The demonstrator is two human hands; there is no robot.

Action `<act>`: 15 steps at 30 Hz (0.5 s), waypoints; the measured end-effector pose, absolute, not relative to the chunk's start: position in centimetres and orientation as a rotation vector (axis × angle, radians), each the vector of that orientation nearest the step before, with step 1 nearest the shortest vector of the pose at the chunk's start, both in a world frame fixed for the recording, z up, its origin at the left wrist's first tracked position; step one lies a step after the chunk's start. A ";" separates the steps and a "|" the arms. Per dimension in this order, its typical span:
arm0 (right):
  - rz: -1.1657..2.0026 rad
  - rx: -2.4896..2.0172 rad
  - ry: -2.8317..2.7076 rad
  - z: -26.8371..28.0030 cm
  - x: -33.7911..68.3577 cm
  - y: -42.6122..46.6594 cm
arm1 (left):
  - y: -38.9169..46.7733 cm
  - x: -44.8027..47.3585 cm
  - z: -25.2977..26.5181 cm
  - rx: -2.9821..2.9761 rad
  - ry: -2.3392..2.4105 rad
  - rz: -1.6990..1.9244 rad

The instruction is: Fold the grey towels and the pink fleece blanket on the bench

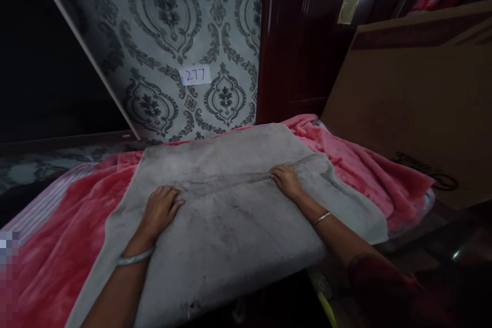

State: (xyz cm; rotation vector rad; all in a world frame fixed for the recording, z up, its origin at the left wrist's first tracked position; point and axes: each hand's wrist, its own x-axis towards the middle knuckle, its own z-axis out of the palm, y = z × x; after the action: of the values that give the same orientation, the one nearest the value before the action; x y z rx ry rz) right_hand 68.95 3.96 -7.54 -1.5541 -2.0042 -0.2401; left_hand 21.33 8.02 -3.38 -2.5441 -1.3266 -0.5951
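Note:
A grey, soft-looking cloth (230, 220) is spread before me, its near end hanging over the front edge. My left hand (161, 208) rests on its left part, fingers curled into the fabric and thumb toward the middle. On the right part, my right hand (287, 180) has its fingers bent and closed on the cloth. A raised crease runs across the cloth between both hands. Fingertips of either hand are partly hidden in the fabric. Beneath the grey cloth lies a pink plush blanket (73, 220), showing at both sides.
Patterned wallpaper (165, 10) with a paper marked 277 (195, 75) rises behind. A large cardboard box (415, 107) leans at the right, beside a dark red door (295, 36). A dark screen-like panel (54, 61) stands at the left. Striped fabric (57, 197) shows under the pink blanket.

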 end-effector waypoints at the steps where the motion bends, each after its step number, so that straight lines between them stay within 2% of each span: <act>1: -0.235 -1.555 -2.002 -7.5 68.9 4.0 | 7.9 21.0 -3.5 -2.534 -1.335 -0.618; 7: -0.251 -1.559 -1.959 -7.9 68.9 3.6 | 7.3 20.1 -3.3 -2.492 -1.384 -0.760; 15: -0.437 -1.531 -1.879 -8.4 69.9 3.3 | 6.4 20.1 -2.5 -2.392 -1.394 -0.865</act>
State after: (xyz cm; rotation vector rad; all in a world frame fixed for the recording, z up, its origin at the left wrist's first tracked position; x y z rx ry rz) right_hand 69.87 3.31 -8.36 -1.5314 -1.8791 -0.4365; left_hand 20.07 6.42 -2.50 -2.3918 -1.3939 -0.8650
